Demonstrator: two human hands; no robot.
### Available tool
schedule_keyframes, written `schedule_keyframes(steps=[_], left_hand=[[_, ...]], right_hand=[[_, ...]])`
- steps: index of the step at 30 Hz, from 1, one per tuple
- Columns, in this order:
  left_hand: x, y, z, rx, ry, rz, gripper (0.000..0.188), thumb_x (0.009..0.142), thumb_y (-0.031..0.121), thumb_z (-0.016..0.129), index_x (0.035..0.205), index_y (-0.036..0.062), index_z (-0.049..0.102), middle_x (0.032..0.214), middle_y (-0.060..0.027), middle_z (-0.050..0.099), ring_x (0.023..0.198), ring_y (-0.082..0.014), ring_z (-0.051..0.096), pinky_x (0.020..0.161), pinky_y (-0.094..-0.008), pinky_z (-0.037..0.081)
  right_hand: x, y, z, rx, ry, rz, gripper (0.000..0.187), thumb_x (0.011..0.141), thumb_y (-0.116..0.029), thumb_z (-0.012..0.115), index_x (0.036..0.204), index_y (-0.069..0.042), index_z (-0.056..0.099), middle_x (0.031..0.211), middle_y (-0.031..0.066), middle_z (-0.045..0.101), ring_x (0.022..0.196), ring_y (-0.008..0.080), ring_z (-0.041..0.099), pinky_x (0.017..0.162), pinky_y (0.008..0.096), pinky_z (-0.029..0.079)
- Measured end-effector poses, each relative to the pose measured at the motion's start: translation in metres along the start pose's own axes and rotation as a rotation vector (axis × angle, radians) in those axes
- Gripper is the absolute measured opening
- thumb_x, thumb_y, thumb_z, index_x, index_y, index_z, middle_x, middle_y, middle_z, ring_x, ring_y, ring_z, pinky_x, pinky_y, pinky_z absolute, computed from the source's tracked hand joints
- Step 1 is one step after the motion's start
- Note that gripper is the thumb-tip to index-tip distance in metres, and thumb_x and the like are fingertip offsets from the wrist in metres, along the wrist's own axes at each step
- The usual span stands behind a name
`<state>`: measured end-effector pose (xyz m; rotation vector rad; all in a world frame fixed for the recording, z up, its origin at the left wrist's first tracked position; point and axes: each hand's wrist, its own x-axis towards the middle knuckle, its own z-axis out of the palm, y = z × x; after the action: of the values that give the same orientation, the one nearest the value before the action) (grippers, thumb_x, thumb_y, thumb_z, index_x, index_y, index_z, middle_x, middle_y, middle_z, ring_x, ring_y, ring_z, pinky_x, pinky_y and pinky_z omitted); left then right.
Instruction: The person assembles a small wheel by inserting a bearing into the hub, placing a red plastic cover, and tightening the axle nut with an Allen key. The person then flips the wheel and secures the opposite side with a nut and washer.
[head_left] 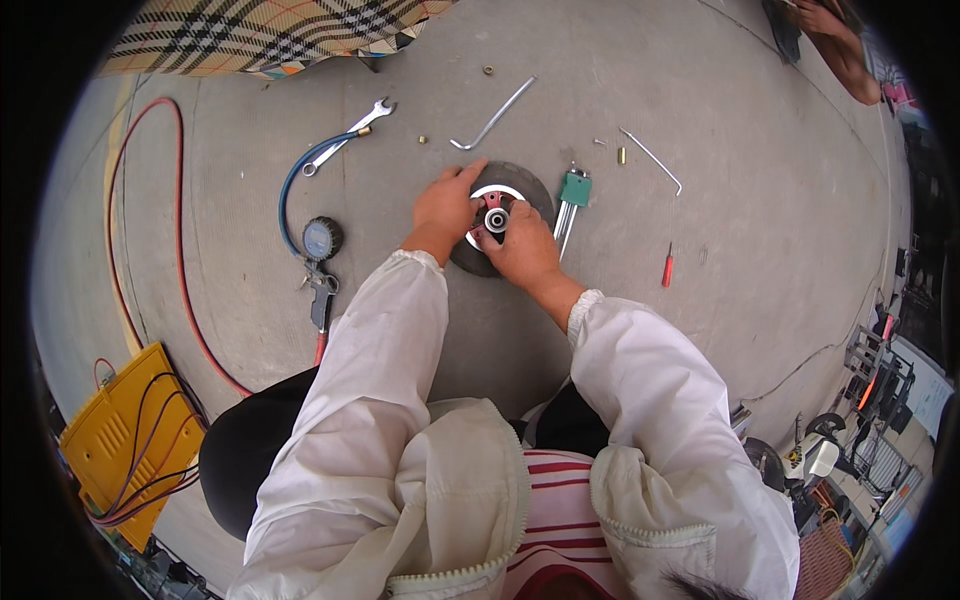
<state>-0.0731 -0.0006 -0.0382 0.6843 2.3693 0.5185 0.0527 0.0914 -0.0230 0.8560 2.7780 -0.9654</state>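
A small wheel (540, 180) with a black tyre and a red and silver rim lies on its side on the concrete floor in front of me. My left hand (446, 212) grips its left side, one finger stretched over the tyre and the thumb at the rim. From the right, my right hand (525, 247) closes on the wheel's middle, thumb and fingers around the round metal hub (497, 220). The underside of the wheel and some fingertips are hidden. Just right of the tyre lies a hex key set in a green holder (575, 188).
Around the wheel lie a bent metal rod (495, 112), a spanner (350, 136), a thin hex key (655, 160), a red-handled screwdriver (668, 266) and small brass pieces (622, 156). At left are a tyre inflator gauge (322, 238), a red hose (181, 240) and a yellow panel (135, 440).
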Motion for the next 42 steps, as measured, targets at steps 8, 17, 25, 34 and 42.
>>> schedule_keyframes(steps=[8,17,25,34,42], left_hand=[[0.001,0.002,0.001,0.023,0.009,0.021,0.067,0.083,0.022,0.073,0.144,0.0335,0.046,0.137,-0.0076,0.055,0.116,-0.0301,0.06,0.093,-0.0401,0.051],[0.0,0.008,0.003,0.052,0.052,0.015,0.064,0.083,0.023,0.073,0.142,0.0318,0.048,0.135,-0.0096,0.057,0.115,-0.0324,0.06,0.093,-0.0415,0.051],[0.0,0.006,0.008,0.03,0.07,0.0,0.062,0.084,0.024,0.073,0.141,0.0316,0.05,0.136,-0.0107,0.056,0.117,-0.0327,0.059,0.094,-0.0419,0.051],[0.001,0.007,0.008,-0.01,0.082,-0.035,0.061,0.083,0.023,0.073,0.139,0.0308,0.051,0.136,-0.01,0.057,0.117,-0.0322,0.06,0.093,-0.0423,0.051],[-0.002,0.011,0.005,-0.001,0.08,-0.058,0.059,0.083,0.023,0.073,0.138,0.0307,0.052,0.134,-0.0103,0.058,0.116,-0.0324,0.06,0.092,-0.0426,0.051]], right_hand=[[-0.001,0.005,0.023,-0.192,0.024,-0.03,0.043,0.083,-0.032,0.073,0.102,0.0,0.052,0.093,0.0185,0.065,0.084,0.0356,0.067,0.068,0.0436,0.057],[0.001,0.015,0.027,-0.195,-0.009,-0.027,0.038,0.086,-0.031,0.07,0.101,-0.001,0.053,0.092,0.0206,0.065,0.082,0.0379,0.067,0.07,0.0459,0.056],[0.001,0.017,0.029,-0.167,0.009,-0.04,0.038,0.086,-0.032,0.07,0.099,0.0,0.054,0.09,0.021,0.066,0.081,0.0382,0.067,0.071,0.0457,0.055],[0.002,0.014,0.027,-0.157,-0.009,-0.018,0.039,0.086,-0.034,0.07,0.097,0.0,0.054,0.09,0.0213,0.066,0.083,0.0387,0.067,0.072,0.0464,0.055],[0.002,0.012,0.025,-0.157,-0.044,0.006,0.039,0.087,-0.034,0.069,0.098,0.0,0.054,0.091,0.0213,0.066,0.084,0.039,0.067,0.074,0.0466,0.055]])
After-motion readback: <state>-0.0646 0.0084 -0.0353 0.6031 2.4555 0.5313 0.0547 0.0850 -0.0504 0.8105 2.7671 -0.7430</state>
